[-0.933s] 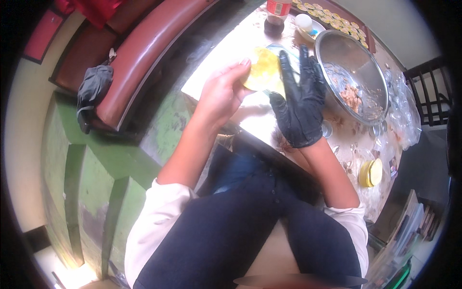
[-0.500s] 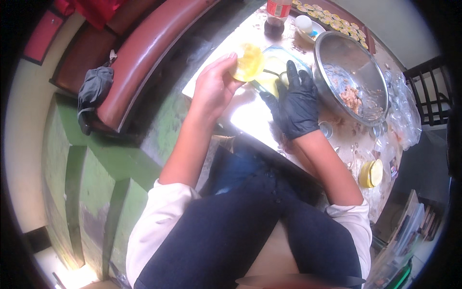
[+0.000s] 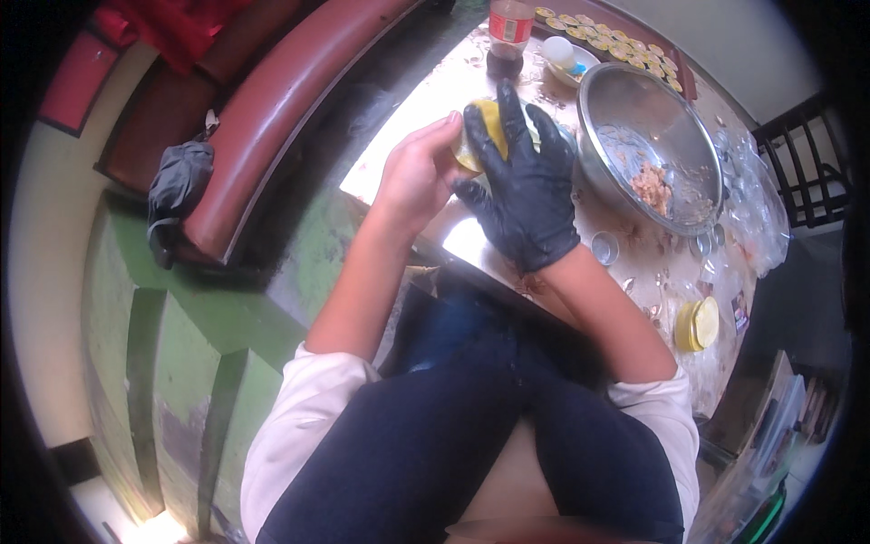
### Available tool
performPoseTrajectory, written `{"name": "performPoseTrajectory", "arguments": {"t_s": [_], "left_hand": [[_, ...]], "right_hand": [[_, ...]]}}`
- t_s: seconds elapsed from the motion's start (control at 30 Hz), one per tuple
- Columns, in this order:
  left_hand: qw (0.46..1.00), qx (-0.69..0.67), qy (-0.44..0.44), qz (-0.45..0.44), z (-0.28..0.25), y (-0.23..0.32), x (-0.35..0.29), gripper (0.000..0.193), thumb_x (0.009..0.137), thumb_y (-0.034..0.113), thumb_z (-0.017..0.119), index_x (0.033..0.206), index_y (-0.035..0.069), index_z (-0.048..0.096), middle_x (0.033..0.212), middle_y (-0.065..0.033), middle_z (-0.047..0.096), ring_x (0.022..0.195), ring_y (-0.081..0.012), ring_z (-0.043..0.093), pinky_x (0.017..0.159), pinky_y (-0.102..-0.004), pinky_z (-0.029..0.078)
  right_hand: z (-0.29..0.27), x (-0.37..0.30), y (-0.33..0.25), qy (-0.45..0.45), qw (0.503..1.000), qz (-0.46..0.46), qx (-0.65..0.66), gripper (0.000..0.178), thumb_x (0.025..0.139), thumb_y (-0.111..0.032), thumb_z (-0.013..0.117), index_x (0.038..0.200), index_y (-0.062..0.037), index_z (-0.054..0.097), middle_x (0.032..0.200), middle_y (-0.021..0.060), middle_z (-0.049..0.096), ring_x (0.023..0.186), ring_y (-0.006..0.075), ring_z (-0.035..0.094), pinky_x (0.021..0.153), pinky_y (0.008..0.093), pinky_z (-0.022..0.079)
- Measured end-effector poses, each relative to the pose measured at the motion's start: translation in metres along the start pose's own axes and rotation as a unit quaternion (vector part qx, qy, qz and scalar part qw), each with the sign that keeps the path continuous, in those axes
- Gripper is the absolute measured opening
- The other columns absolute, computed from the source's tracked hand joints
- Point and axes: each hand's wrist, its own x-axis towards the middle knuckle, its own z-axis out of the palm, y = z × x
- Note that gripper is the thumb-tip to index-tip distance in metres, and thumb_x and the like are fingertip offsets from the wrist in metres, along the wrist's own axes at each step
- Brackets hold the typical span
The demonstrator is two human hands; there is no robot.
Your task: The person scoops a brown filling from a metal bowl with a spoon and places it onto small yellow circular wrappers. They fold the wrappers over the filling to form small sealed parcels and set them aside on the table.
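Yellow disc [image 3: 492,121] between both hands [image 3: 412,177] [image 3: 530,195], red label [image 3: 511,28] on bottle [image 3: 505,66] beyond

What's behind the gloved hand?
A yellow piece, held by the left hand, partly shows past the black-gloved right hand. The glove covers the rest, so the piece's full outline and what's beneath can't be seen.

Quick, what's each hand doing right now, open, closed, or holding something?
Left hand: closed on a yellow round piece, holding it by the edge.
Right hand: gloved, open, fingers spread over that piece.
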Motion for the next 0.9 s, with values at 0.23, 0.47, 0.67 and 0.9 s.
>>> {"name": "performPoseTrajectory", "arguments": {"t_s": [0.23, 0.47, 0.67, 0.9], "left_hand": [[0.998, -0.062, -0.017, 0.004, -0.002, -0.003, 0.004, 0.036, 0.11, 0.019, 0.048, 0.131, -0.009, 0.057, 0.129, -0.0177, 0.064, 0.118, -0.0269, 0.065, 0.104, -0.0429, 0.054], [0.997, -0.067, -0.024, 0.007, 0.002, -0.001, 0.01, 0.041, 0.111, 0.021, 0.044, 0.137, -0.01, 0.052, 0.134, -0.0192, 0.062, 0.122, -0.0276, 0.063, 0.106, -0.0392, 0.053], [0.992, -0.105, -0.059, -0.027, 0.004, -0.005, 0.008, 0.035, 0.11, 0.019, 0.047, 0.132, -0.007, 0.055, 0.128, -0.0167, 0.065, 0.118, -0.0268, 0.065, 0.105, -0.0421, 0.053], [0.993, -0.088, -0.072, -0.021, 0.006, -0.009, 0.006, 0.037, 0.109, 0.017, 0.048, 0.135, -0.007, 0.056, 0.131, -0.0164, 0.064, 0.12, -0.0261, 0.062, 0.105, -0.0411, 0.049]], "right_hand": [[-0.007, -0.006, 0.012, 0.018, 0.999, 0.025, 0.029, 0.066, 0.101, -0.057, 0.047, 0.155, -0.0198, 0.049, 0.166, 0.0222, 0.031, 0.141, 0.0467, 0.037, 0.116, 0.059, 0.025], [-0.02, -0.022, 0.0, -0.008, 0.998, -0.045, 0.038, 0.066, 0.1, -0.061, 0.046, 0.153, -0.0208, 0.053, 0.166, 0.0206, 0.032, 0.148, 0.045, 0.031, 0.121, 0.0582, 0.017], [-0.012, -0.01, 0.01, -0.005, 1.0, -0.011, 0.014, 0.071, 0.099, -0.064, 0.047, 0.152, -0.0176, 0.051, 0.167, 0.02, 0.029, 0.147, 0.0473, 0.031, 0.113, 0.057, 0.029], [-0.02, -0.004, 0.009, 0.045, 0.998, 0.02, 0.049, 0.055, 0.101, -0.052, 0.052, 0.146, -0.0226, 0.06, 0.159, 0.021, 0.041, 0.139, 0.0419, 0.041, 0.117, 0.0518, 0.029]]}}
